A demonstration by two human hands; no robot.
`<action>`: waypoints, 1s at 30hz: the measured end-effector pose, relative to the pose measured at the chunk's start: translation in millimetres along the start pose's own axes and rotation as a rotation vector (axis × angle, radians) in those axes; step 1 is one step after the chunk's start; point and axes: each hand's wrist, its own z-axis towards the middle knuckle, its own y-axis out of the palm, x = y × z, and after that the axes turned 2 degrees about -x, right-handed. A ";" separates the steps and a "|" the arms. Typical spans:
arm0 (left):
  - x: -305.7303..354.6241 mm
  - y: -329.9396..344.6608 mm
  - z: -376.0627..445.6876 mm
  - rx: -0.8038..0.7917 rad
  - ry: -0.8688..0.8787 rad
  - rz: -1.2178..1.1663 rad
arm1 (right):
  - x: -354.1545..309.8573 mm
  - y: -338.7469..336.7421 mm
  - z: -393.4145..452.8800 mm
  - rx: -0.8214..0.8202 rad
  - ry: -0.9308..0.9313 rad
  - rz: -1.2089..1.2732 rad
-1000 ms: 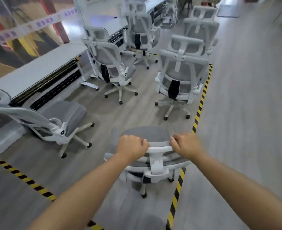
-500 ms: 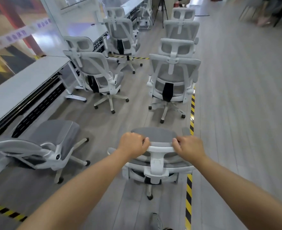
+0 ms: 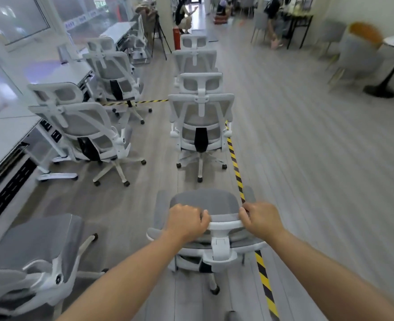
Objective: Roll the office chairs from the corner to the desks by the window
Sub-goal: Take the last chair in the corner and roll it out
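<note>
Grey office chair (image 3: 205, 205) headrest held between left hand (image 3: 186, 222) and right hand (image 3: 262, 220).

bare forearms (image 3: 126, 272), no sleeves visible, two hands (image 3: 186, 222)

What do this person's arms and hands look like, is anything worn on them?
Both forearms are bare as far as the picture shows: no sleeves in view. The left hand and right hand wear no gloves, and no watch, band or ring shows at the wrists or on the fingers.
</note>
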 end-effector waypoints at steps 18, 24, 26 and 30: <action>31.7 -6.2 -48.3 -0.035 0.023 -0.002 | -1.6 -28.2 -54.3 -0.088 0.004 0.054; 10.2 -21.2 -49.3 -0.071 0.091 -0.123 | -30.6 -48.2 -24.4 -0.422 0.137 -0.016; -8.4 -26.8 -52.3 -0.094 0.084 -0.168 | -54.4 -50.3 -6.8 -0.483 0.135 0.006; -69.7 -26.9 -59.1 -0.191 -0.040 -0.214 | -119.6 -36.1 31.5 -0.484 0.050 -0.015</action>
